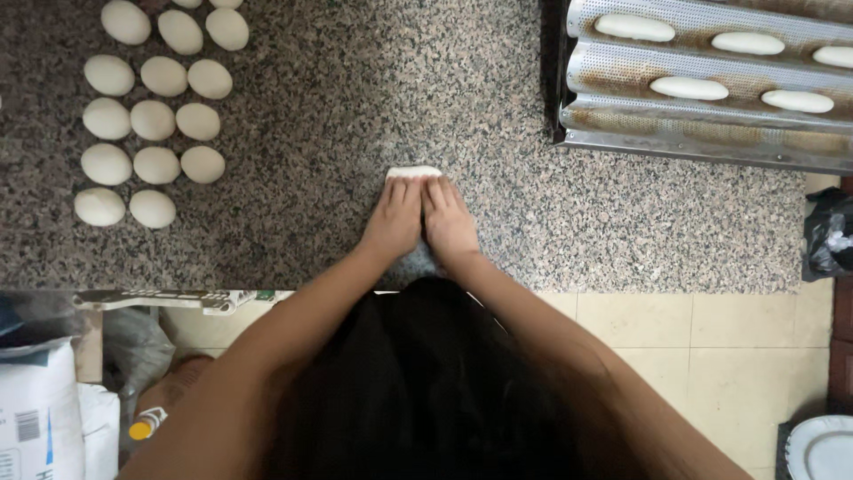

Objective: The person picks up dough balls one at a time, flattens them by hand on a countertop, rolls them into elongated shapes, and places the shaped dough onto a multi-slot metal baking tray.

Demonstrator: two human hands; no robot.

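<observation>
Dough piece (413,172): one flat, pale strip at the centre of the frame, lying on the speckled granite tabletop (355,107), its far edge showing past the fingertips.

Left hand (393,218): palm down, fingers together and flat, tips pressed onto the near edge of the dough piece. Grip: flat and pressing, not closed around anything.

Right hand (449,222): palm down just beside the left hand, the two touching along the inner edges; fingertips on the same dough piece. Grip: flat and pressing, likewise.

Dough balls (153,120): smooth, white, oval, set in three rough columns at the upper left of the frame, well apart from the hands.

Baking tray (675,142): metal, perforated, with long curved channels, at the upper right of the frame. Shaped dough loaves (689,87) lie lengthwise in the channels, five in view.

Sacks (40,400): white, at the lower left, below the tabletop edge.

Black bag (828,233): at the right edge.

Plate (822,449): white, lower right corner, over tiled floor (711,356).
</observation>
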